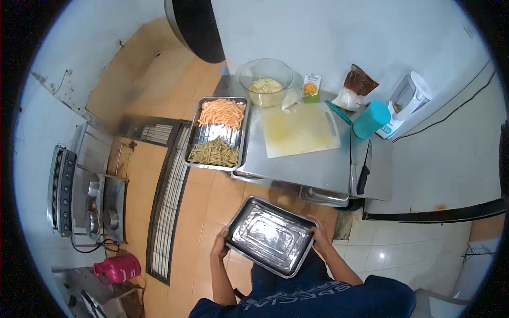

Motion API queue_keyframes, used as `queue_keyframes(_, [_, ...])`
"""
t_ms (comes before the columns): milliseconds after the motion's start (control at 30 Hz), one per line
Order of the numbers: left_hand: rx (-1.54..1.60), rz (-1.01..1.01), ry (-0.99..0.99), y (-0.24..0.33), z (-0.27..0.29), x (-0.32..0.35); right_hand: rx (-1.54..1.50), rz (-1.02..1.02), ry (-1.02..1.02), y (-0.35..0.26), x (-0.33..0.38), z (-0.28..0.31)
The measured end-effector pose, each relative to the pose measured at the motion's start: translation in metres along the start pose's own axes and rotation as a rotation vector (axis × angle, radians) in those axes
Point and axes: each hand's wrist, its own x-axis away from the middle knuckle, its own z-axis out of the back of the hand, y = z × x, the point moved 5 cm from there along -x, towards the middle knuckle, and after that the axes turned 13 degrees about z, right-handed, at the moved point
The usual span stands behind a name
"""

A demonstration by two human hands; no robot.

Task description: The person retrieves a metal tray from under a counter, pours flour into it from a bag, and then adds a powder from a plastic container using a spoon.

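Steel tray (270, 236), empty, is gripped level at opposite ends by left hand (219, 245) and right hand (319, 237), below the worktop's (313, 167) near edge; vegetable tray (217, 132) overhangs its left edge.

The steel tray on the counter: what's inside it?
The tray holds orange strips at the far end and greenish-yellow strips nearer, bare metal between. What lies beneath the piles is hidden.

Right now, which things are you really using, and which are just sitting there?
In use:
- empty steel tray
- left hand
- right hand

Just sitting there:
- tray of cut vegetables
- glass bowl
- cutting board
- teal cup
- pink gas bottle
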Motion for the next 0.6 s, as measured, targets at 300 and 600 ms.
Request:
queue_keyframes(300, [0.148,-0.37,0.088,0.091,-0.076,0.074,0.048,0.118,-0.043,-0.094,0.033,-0.043])
queue_keyframes(600, [-0.055,-0.39,0.179,0.136,-0.251,-0.024,0.651,0.697,0.278,-0.184,-0.11,0.044])
